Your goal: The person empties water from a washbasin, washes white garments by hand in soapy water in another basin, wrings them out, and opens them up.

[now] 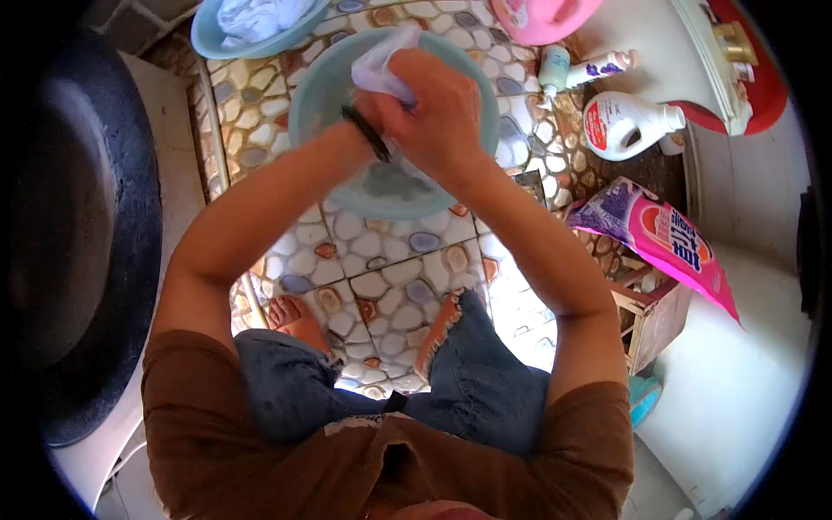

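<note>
A wet white cloth (379, 67) is bunched between my two hands above a round pale blue-green basin (308, 113) on the floor. My right hand (438, 104) is closed round the cloth, its back turned up. Pressed against it from the left, my left hand (374, 108) also grips the cloth; most of its fingers are hidden behind the right hand. A dark band circles my left wrist. Greyish, cloudy water (390, 184) shows in the basin below my wrists.
A smaller blue basin (206, 39) with white cloth stands at the upper left. To the right are a pink jug (550, 17), small bottles, a white detergent jug (611, 130), and a pink packet (672, 243) over a wooden stool (659, 325). A dark round basin (130, 234) is left.
</note>
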The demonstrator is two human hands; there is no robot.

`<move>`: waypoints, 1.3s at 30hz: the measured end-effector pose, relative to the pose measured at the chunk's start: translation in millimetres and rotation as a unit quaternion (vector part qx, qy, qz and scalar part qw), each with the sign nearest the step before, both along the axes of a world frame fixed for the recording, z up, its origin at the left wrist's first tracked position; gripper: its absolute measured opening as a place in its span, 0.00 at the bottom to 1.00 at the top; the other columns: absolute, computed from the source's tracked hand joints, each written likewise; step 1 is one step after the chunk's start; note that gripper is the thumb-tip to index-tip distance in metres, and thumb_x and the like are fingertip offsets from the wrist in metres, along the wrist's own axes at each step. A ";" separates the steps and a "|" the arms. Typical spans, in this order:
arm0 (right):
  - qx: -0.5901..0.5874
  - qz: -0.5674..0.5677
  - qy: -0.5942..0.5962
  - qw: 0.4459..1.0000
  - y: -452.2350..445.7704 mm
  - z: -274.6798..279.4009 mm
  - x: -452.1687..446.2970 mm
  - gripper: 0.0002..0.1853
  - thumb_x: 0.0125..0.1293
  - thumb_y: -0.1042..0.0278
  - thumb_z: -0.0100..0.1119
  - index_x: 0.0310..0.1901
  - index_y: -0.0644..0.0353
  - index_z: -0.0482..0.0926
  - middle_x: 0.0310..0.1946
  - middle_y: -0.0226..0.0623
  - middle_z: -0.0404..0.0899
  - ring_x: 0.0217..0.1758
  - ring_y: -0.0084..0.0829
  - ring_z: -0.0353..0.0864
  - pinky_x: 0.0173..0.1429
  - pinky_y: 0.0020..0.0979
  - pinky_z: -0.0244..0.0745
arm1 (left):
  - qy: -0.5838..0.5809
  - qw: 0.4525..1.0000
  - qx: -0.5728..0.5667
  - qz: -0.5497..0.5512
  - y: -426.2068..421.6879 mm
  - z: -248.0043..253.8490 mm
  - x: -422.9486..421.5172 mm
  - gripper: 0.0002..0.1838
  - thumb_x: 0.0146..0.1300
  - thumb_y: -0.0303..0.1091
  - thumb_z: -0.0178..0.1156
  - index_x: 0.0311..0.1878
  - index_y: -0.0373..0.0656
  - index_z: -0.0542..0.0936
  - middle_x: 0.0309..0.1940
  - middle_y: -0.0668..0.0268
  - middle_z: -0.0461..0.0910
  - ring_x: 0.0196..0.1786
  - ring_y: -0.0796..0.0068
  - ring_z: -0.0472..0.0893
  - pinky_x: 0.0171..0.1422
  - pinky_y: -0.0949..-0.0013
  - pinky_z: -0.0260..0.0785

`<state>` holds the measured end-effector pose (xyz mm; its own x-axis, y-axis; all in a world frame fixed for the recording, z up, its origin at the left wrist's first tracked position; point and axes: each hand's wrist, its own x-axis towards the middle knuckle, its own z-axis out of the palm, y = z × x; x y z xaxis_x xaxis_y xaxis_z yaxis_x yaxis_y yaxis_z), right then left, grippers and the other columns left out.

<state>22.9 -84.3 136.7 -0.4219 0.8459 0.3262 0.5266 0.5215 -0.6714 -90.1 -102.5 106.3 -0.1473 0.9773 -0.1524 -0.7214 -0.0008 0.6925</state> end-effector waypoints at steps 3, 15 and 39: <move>0.039 -0.114 -0.113 0.986 26.6 -8.5 -11.2 0.12 0.59 0.58 0.56 0.36 0.58 0.81 0.35 0.44 0.80 0.40 0.45 0.79 0.45 0.39 0.72 | 0.128 0.989 -0.073 -0.016 -12.3 18.8 22.3 0.14 0.70 0.37 0.45 0.49 0.41 0.76 0.39 0.63 0.80 0.41 0.69 0.81 0.44 0.64 0.75; 0.185 -0.035 0.153 0.970 3.1 -28.5 -35.6 0.11 0.57 0.61 0.57 0.28 0.61 0.79 0.22 0.47 0.77 0.26 0.45 0.76 0.33 0.36 0.71 | 0.065 0.997 -0.015 -0.028 -13.8 -4.4 -21.1 0.09 0.68 0.36 0.53 0.42 0.41 0.78 0.38 0.68 0.78 0.40 0.76 0.79 0.41 0.68 0.74; -0.142 0.029 -0.173 0.974 74.1 -192.8 0.5 0.15 0.62 0.54 0.57 0.42 0.55 0.83 0.39 0.44 0.83 0.45 0.46 0.81 0.48 0.44 0.75 | 0.883 0.445 0.030 -0.146 52.4 -177.7 -85.1 0.15 0.65 0.49 0.53 0.36 0.47 0.78 0.32 0.58 0.83 0.39 0.57 0.83 0.41 0.53 0.73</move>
<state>23.4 -10.1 -56.1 -0.5147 0.8529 -0.0868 0.7217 0.3764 -0.5809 -175.2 -50.0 -71.4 0.1500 0.9884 -0.0239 0.9724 -0.1431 0.1843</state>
